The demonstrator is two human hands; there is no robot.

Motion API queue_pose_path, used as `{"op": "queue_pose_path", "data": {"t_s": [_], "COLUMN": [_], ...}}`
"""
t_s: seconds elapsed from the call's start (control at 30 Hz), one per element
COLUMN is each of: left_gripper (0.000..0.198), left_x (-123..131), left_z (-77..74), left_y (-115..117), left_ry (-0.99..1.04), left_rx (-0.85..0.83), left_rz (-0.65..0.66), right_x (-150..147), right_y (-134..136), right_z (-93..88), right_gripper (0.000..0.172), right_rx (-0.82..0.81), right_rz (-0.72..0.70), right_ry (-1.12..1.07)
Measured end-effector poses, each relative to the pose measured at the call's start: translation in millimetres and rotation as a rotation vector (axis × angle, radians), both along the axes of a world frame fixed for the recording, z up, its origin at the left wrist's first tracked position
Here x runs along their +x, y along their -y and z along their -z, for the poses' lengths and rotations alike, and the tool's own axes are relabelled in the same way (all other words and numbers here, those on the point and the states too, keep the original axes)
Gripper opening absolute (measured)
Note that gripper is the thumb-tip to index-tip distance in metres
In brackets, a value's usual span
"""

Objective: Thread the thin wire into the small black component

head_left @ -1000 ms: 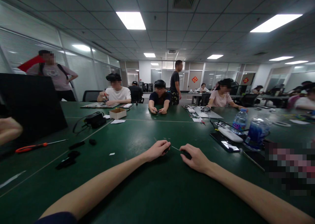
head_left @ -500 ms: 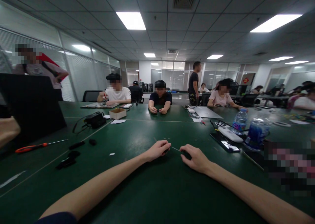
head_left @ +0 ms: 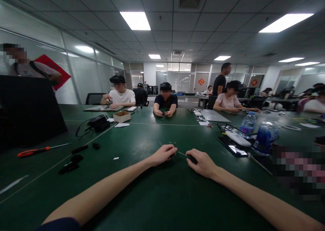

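Just above the green table (head_left: 152, 197), my left hand (head_left: 165, 154) is closed, thumb against the fingers, around a small dark piece (head_left: 172, 155) that is mostly hidden. To its right, my right hand (head_left: 203, 163) curls around a dark-handled tool (head_left: 192, 159). A thin pale shaft (head_left: 181, 153) spans the gap between the hands, pointing at the left fingertips; its exact kind is too small to tell. Both forearms rest low over the tabletop. A small white scrap (head_left: 116, 158) lies left of my left hand.
On the left are an orange-handled screwdriver (head_left: 33, 152), several black pieces (head_left: 72, 164), a black case (head_left: 99, 123) and an open cardboard box (head_left: 122, 116). On the right stand water bottles (head_left: 248, 124) beside a phone (head_left: 232, 146) and a white device (head_left: 238, 138). Co-workers sit across the table.
My hands hold almost the same pose. In the background, the standing person in black has moved right, and the person at far left has shifted left, with more of a red sheet showing.
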State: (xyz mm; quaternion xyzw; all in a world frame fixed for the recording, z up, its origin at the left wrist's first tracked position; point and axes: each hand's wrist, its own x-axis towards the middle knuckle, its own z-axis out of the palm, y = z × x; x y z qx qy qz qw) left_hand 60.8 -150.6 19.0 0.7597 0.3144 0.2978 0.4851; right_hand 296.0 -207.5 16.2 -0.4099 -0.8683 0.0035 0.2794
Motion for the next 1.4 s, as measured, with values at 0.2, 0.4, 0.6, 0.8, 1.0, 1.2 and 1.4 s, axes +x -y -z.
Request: {"op": "queue_pose_path", "data": {"t_s": [0.2, 0.4, 0.6, 0.8, 1.0, 1.2, 1.4], "left_gripper": [0.044, 0.044, 0.046, 0.045, 0.044, 0.044, 0.043], "left_x": [1.4, 0.4, 0.0, -0.7, -0.2, 0.4, 0.3], "left_z": [2.2, 2.4, 0.5, -0.2, -0.6, 0.7, 1.9], "left_y": [-1.1, -1.4, -0.3, 0.3, 0.7, -0.1, -1.6], "left_ry": [-0.021, -0.018, -0.033, -0.02, -0.015, -0.021, -0.016], "left_rx": [0.018, 0.016, 0.008, 0.012, 0.007, 0.02, 0.014], "left_rz": [-0.018, -0.005, -0.021, 0.001, 0.003, -0.008, 0.002], "right_x": [-1.5, -2.1, -1.6, -1.6, -1.7, -1.9, -1.5], "right_y": [0.4, 1.3, 1.2, 0.2, -0.6, 0.3, 0.5], "right_z": [-1.6, -2.4, -2.3, -2.3, -1.7, -1.9, -2.5], "right_gripper": [0.021, 0.02, 0.02, 0.021, 0.022, 0.023, 0.029], "right_rx": [0.008, -0.008, -0.018, -0.015, -0.009, -0.004, 0.0], "right_rz": [0.022, 0.022, 0.015, 0.01, 0.001, 0.006, -0.02], "right_ry": [0.03, 0.029, 0.024, 0.022, 0.026, 0.036, 0.052]}}
